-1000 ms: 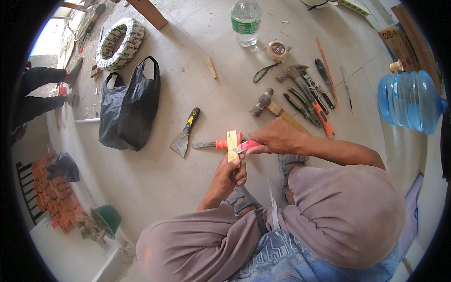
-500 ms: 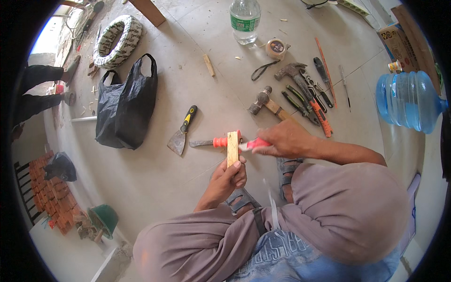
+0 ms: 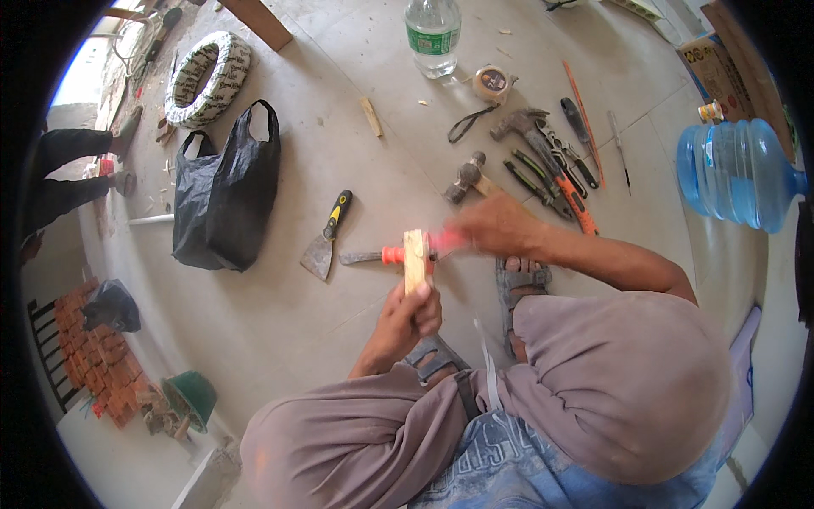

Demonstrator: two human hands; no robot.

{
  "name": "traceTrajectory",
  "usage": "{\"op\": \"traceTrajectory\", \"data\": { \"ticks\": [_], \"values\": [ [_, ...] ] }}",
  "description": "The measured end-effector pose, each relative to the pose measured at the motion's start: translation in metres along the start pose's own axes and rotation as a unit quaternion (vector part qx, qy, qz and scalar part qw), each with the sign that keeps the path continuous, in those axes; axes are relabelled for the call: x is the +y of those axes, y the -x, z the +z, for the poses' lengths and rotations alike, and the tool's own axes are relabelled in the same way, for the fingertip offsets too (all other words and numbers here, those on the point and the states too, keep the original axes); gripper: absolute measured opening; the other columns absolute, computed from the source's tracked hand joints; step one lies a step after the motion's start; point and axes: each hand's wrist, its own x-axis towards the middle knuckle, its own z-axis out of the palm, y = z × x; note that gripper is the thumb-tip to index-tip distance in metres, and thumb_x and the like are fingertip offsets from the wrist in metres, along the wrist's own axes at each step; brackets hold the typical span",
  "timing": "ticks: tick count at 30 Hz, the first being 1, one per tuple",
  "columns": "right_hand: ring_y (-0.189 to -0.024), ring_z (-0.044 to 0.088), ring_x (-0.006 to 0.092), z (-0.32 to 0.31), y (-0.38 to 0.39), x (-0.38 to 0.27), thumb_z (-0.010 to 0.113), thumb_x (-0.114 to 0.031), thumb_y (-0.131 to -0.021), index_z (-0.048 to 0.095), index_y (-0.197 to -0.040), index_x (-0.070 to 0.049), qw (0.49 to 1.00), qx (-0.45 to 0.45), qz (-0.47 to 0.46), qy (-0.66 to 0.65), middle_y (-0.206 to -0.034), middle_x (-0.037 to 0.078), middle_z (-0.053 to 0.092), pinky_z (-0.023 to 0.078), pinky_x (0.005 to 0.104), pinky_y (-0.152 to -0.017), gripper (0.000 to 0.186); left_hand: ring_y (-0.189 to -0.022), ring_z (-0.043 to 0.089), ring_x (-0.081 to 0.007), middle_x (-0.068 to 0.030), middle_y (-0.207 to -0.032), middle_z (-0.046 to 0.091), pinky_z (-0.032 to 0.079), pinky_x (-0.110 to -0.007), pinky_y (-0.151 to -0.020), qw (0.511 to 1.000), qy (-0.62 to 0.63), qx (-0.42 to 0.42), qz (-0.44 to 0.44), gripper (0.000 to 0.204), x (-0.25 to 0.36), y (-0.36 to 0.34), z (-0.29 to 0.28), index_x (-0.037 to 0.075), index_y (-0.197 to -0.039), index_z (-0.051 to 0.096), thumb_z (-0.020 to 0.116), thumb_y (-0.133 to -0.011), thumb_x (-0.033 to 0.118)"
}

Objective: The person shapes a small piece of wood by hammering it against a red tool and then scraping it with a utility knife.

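My left hand (image 3: 407,318) grips a pale wooden block (image 3: 415,263) upright, thumb on its face. My right hand (image 3: 496,225), smeared by motion, is closed on a red-handled knife (image 3: 449,240) beside the block's top right. Behind the block a chisel with an orange handle (image 3: 393,254) lies on the floor. To the left lies a scraper (image 3: 320,250) with a yellow and black handle. Above my right hand lie a ball-peen hammer (image 3: 466,176), claw hammer (image 3: 524,127), green-handled pliers (image 3: 530,182), screwdriver (image 3: 575,119) and other tools.
A black bag (image 3: 225,204), tyre-like ring (image 3: 206,81), water bottle (image 3: 431,42), tape measure (image 3: 492,83) and wood offcut (image 3: 372,116) surround me. At right lies a blue jug (image 3: 733,178). Another person's legs (image 3: 72,157) show at left, bricks (image 3: 93,348) and green bucket (image 3: 186,394) lower left.
My right hand with the knife has risen slightly over the last half second and is blurred, up by the block's top end. The block stays in my left hand, tilting a little.
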Motion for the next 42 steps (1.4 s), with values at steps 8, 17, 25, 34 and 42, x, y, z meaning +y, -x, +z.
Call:
{"op": "traceTrajectory", "data": {
  "ticks": [8, 17, 25, 34, 42],
  "values": [
    [-0.071, 0.065, 0.0245, -0.128, 0.013, 0.064, 0.053, -0.041, -0.095, 0.067, -0.101, -0.004, 0.977, 0.120, 0.155, -0.082, -0.080, 0.019, 0.065, 0.049, 0.0372, -0.067, 0.040, -0.053, 0.037, -0.0113, 0.0002, -0.064, 0.038, 0.033, -0.026, -0.050, 0.998, 0.046, -0.024, -0.032, 0.023, 0.003, 0.022, -0.010, 0.009, -0.104, 0.047, 0.051, -0.098, 0.031],
    [-0.061, 0.062, 0.0355, -0.009, 0.029, -0.051, 0.051, -0.060, -0.090, 0.060, -0.083, -0.008, 0.996, -0.053, -0.044, -0.061, -0.063, 0.015, 0.060, 0.047, 0.0463, -0.056, 0.053, -0.054, 0.040, -0.0144, -0.0044, -0.064, 0.041, 0.036, -0.027, -0.052, 0.997, 0.069, -0.037, -0.019, 0.024, -0.003, 0.010, -0.005, 0.006, -0.105, 0.046, 0.046, -0.100, 0.030],
    [-0.057, 0.058, 0.0343, -0.015, 0.013, -0.036, 0.052, -0.061, -0.089, 0.050, -0.072, -0.010, 0.997, -0.075, -0.027, -0.015, -0.059, 0.013, 0.054, 0.044, 0.0440, -0.055, 0.053, -0.053, 0.036, -0.0117, -0.0023, -0.063, 0.038, 0.034, -0.026, -0.050, 0.994, 0.088, -0.061, -0.030, 0.023, -0.006, 0.006, -0.010, 0.007, -0.105, 0.045, 0.048, -0.099, 0.029],
    [-0.081, 0.066, 0.0323, -0.076, 0.013, 0.089, 0.056, -0.043, -0.091, 0.070, -0.104, -0.012, 0.951, 0.165, 0.235, -0.113, -0.090, 0.012, 0.070, 0.052, 0.0411, -0.073, 0.036, -0.053, 0.038, -0.0116, -0.0013, -0.063, 0.041, 0.034, -0.026, -0.049, 0.997, 0.016, -0.065, -0.046, 0.028, 0.002, 0.023, -0.002, 0.007, -0.102, 0.046, 0.054, -0.096, 0.033],
    [-0.058, 0.061, 0.0346, -0.038, 0.025, -0.024, 0.053, -0.058, -0.089, 0.062, -0.075, -0.010, 0.999, -0.032, 0.024, 0.012, -0.061, 0.015, 0.059, 0.047, 0.0454, -0.054, 0.051, -0.054, 0.031, -0.0091, 0.0001, -0.065, 0.036, 0.030, -0.025, -0.049, 0.999, 0.001, -0.006, -0.051, 0.024, -0.006, 0.012, 0.001, 0.007, -0.105, 0.045, 0.051, -0.098, 0.030]
  ]
}}
